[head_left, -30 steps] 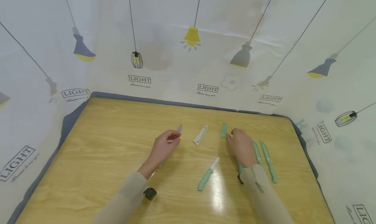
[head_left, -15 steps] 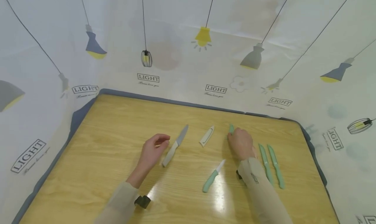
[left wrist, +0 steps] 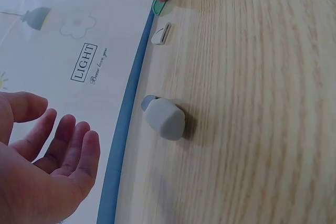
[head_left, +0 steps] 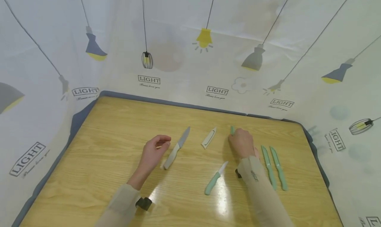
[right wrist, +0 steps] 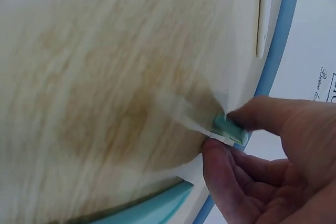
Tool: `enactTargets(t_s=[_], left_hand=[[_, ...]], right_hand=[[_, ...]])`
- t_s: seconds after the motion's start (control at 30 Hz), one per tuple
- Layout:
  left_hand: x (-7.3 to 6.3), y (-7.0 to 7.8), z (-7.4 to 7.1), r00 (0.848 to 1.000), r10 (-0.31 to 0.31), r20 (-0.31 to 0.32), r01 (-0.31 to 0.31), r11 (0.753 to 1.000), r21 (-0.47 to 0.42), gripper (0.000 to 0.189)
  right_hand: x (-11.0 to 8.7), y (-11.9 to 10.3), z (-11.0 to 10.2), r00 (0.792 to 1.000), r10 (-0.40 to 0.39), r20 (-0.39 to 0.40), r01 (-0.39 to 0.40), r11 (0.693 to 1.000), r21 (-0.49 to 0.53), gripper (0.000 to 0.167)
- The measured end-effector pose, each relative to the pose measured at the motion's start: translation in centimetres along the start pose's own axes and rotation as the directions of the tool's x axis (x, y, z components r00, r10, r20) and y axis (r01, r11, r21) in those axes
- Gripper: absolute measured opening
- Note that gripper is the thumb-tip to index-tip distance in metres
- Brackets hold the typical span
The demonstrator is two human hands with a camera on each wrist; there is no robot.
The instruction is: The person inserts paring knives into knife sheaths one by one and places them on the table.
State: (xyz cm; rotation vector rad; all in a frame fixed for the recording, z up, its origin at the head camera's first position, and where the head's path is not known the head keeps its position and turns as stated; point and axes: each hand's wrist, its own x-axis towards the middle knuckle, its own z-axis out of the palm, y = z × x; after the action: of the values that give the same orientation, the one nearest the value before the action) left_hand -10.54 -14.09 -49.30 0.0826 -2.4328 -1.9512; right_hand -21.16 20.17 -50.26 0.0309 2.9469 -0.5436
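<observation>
In the head view my right hand (head_left: 242, 142) is at a small green blade sheath (head_left: 232, 129) near the far side of the table. The right wrist view shows the thumb and a finger pinching that sheath (right wrist: 229, 128). My left hand (head_left: 153, 154) hovers with loosely bent fingers, holding nothing, just left of a knife (head_left: 172, 157) with a cream handle and grey blade. A cream sheath (head_left: 209, 138) lies between the hands. Nearer the front rests a green-handled knife (head_left: 212, 183) with a bare white blade.
Two green knives, an inner one (head_left: 269, 167) and an outer one (head_left: 278, 169), lie side by side right of my right forearm, their blades covered in green. A blue-grey edging (head_left: 178, 104) runs along the table (head_left: 119, 121), against a lamp-printed white backdrop (head_left: 178, 22).
My right hand has come onto the green sheath and now pinches it. My left hand has drawn back leftward from the cream-handled knife, leaving it in full view.
</observation>
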Motion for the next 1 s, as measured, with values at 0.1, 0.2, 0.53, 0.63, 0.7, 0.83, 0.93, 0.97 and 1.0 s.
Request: enactTargets(t_s=[0.1, 0.2, 0.53, 0.63, 0.7, 0.83, 0.93, 0.97, 1.0], left_hand=[[0.0, -0.1, 0.1, 1.000, -0.003, -0.005, 0.003, 1.000, 0.003, 0.021], [0.0, 0.0, 0.1, 1.000, -0.006, -0.004, 0.006, 1.000, -0.002, 0.022], [0.1, 0.0, 0.2, 1.000, -0.005, 0.012, 0.006, 1.000, -0.016, 0.023], [0.1, 0.2, 0.3, 1.000, -0.003, 0.018, 0.003, 1.000, -0.013, 0.024], [0.1, 0.3, 0.5, 1.000, -0.004, 0.018, 0.004, 1.000, -0.002, 0.023], [0.1, 0.3, 0.9, 1.000, -0.006, 0.021, 0.006, 1.000, 0.015, 0.023], [0.3, 0.3, 1.5, 1.000, -0.007, 0.026, 0.007, 1.000, 0.019, 0.023], [0.4, 0.3, 1.7, 1.000, -0.007, 0.027, 0.007, 1.000, 0.026, 0.022], [0.4, 0.3, 2.0, 1.000, -0.006, 0.029, 0.005, 0.999, 0.034, 0.022]], right_hand=[[-0.1, 0.1, 0.1, 1.000, 0.002, -0.009, -0.001, 1.000, 0.024, 0.041], [-0.2, 0.3, 0.2, 1.000, 0.003, -0.016, -0.002, 0.998, 0.056, 0.039], [-3.4, -1.4, 0.3, 0.999, -0.047, -0.018, 0.050, 0.975, 0.214, 0.034], [-4.9, -3.0, 0.3, 0.994, -0.106, -0.006, 0.104, 0.969, 0.223, 0.030], [-5.8, -4.0, 0.5, 0.989, -0.148, 0.011, 0.142, 0.963, 0.229, 0.027], [-7.2, -5.8, 1.8, 0.972, -0.233, 0.030, 0.221, 0.949, 0.226, 0.021], [-7.9, -6.8, 3.0, 0.960, -0.278, 0.037, 0.264, 0.941, 0.210, 0.019], [-8.1, -7.0, 3.4, 0.958, -0.284, 0.035, 0.271, 0.941, 0.200, 0.019], [-8.2, -7.3, 3.7, 0.957, -0.289, 0.034, 0.277, 0.942, 0.188, 0.018]])
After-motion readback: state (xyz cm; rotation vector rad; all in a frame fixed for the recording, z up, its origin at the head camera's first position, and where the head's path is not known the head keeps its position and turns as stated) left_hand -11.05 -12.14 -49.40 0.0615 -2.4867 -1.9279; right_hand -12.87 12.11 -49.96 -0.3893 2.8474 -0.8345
